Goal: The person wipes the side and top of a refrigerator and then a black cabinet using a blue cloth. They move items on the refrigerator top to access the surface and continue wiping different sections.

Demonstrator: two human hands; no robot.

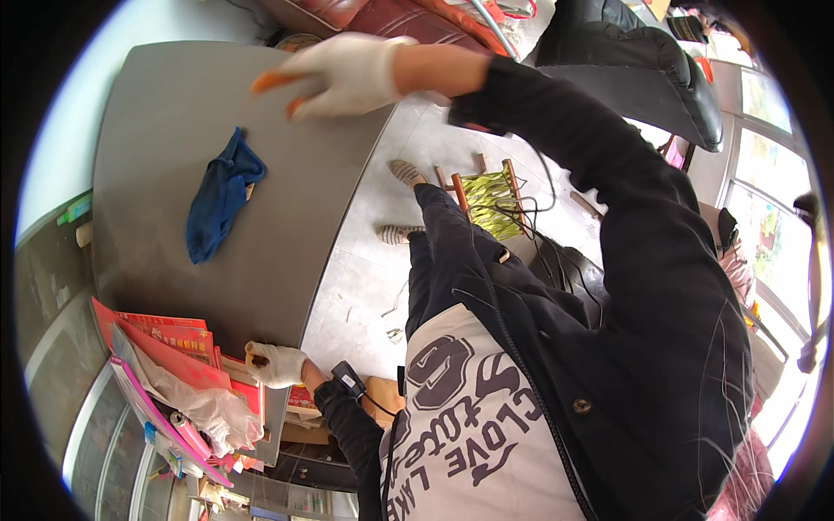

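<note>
My right hand (339, 77), in a white glove with orange fingertips, is blurred and raised over the far right part of the grey tabletop (293, 215). Its fingers are apart and nothing shows between them. Below it on the table lies a crumpled blue cloth (225, 195), apart from the hand. My left hand (277, 365), also in a white glove, is by the table's near left corner, against a stack of red printed papers (176, 338). Its fingers are curled, with brownish tips; whether they grip anything is hidden.
A crumpled clear plastic bag (215, 410) and a pink-edged board (156, 417) lean by the papers. On the floor stands a stool with a woven green seat (492, 202), black cables (541, 228) across it. A black leather armchair (625, 78) stands to the right.
</note>
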